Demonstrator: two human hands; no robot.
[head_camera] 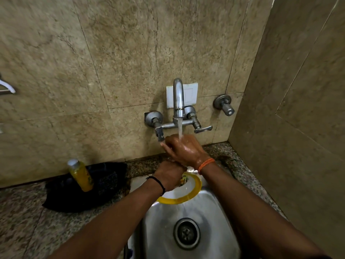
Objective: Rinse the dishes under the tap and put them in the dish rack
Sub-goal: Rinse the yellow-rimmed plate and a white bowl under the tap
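Note:
A white plate with a yellow rim (196, 186) sits tilted over the back of the steel sink (220, 208). My left hand (169, 175), with a black wrist band, is curled over the plate's upper left edge and appears to grip it. Its fingertips are hidden. My right hand (183, 149), with an orange wrist band, is just above it. Its fingers are straight and point left, and its wet back is under the stream from the running tap (178, 98). The dish rack is out of view.
Tap handles (202, 128) stick out either side of the spout. A yellow bottle (81, 174) stands on a dark cloth (104, 186) on the speckled counter left of the sink. A wall closes off the right side. The drain (186, 233) lies in the basin.

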